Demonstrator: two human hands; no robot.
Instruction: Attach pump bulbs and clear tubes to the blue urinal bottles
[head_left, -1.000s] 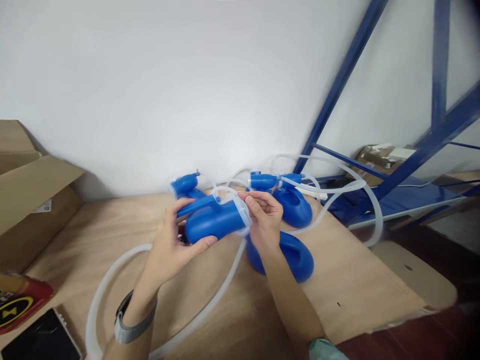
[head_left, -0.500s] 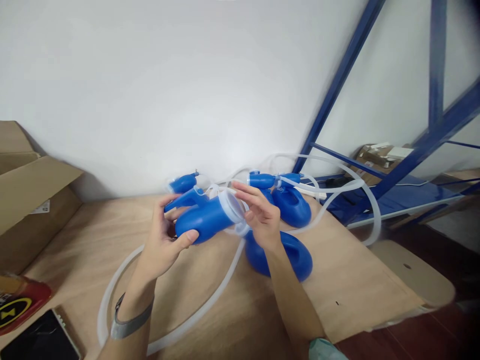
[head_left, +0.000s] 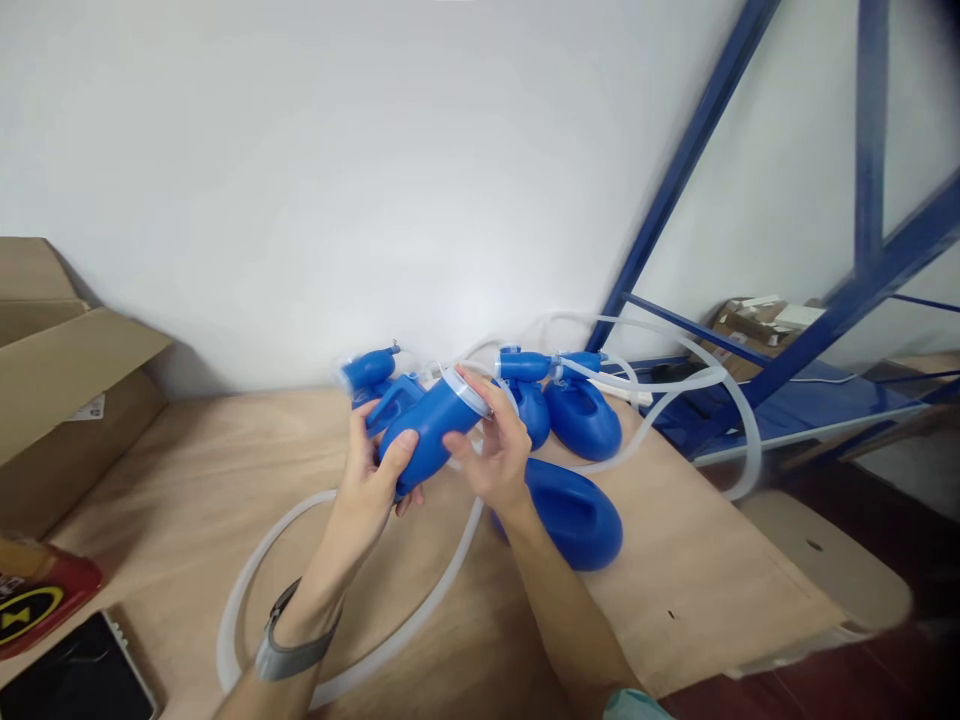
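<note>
A blue plastic cup-shaped urinal head point(head_left: 429, 432) with a side handle and a translucent white rim is held tilted above the table, its rim up and to the right. Wrapped around its lower end is my left hand point(head_left: 367, 492), thumb across the body. My right hand point(head_left: 501, 450) closes on the right side, fingers at the rim and thumb by the blue wall. A blue urinal bottle point(head_left: 574, 515) lies just right of my right wrist. Behind it stand more blue bottles point(head_left: 583, 420) with similar heads. A clear hose point(head_left: 420, 615) loops on the table below my hands.
An open cardboard box point(head_left: 82, 420) stands at the left. A phone point(head_left: 79, 672) and a red-labelled bottle point(head_left: 45, 600) lie at the near left. Blue metal shelving point(head_left: 690, 150) rises at the right, above a beige stool point(head_left: 832, 560). A white wall point(head_left: 375, 180) backs the wooden table point(head_left: 247, 430).
The urinal head has moved slightly right and tipped its rim more upward. My right hand has gone from spread fingers near the rim to gripping the right side.
</note>
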